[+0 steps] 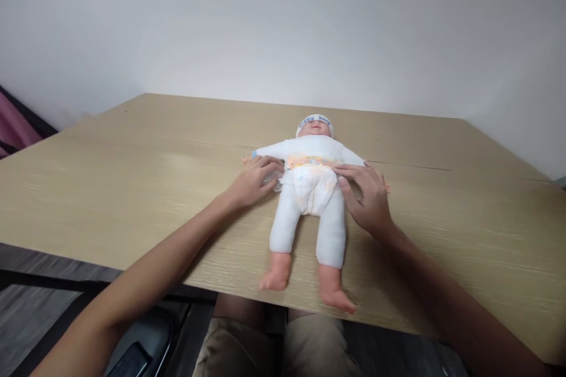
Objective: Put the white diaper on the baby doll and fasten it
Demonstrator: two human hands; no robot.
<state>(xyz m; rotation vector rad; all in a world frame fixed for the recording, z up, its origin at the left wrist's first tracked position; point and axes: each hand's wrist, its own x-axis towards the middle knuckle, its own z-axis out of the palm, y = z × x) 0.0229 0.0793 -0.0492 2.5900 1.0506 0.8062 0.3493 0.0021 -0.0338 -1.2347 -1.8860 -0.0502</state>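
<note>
A baby doll [329, 241] in a white body suit and a lettered white cap [315, 121] lies on its back on the table, feet toward me. Around its hips is a white diaper [312, 188] with an orange printed waistband [313, 162]. My left hand [259, 179] is at the diaper's left side, fingers curled over a pale, partly see-through side flap. On the other side, my right hand [367, 197] rests its stretched fingertips against the waistband's edge, thumb apart beside the doll's hip. The doll's hands are partly hidden behind mine.
The wooden table [132, 188] reaches back to a pale wall [283, 29]. Its front edge runs just beyond the doll's feet, above my knees. Low at the left, a dark phone [130, 360] lies on a seat. Pink fabric [17, 123] shows at the far left.
</note>
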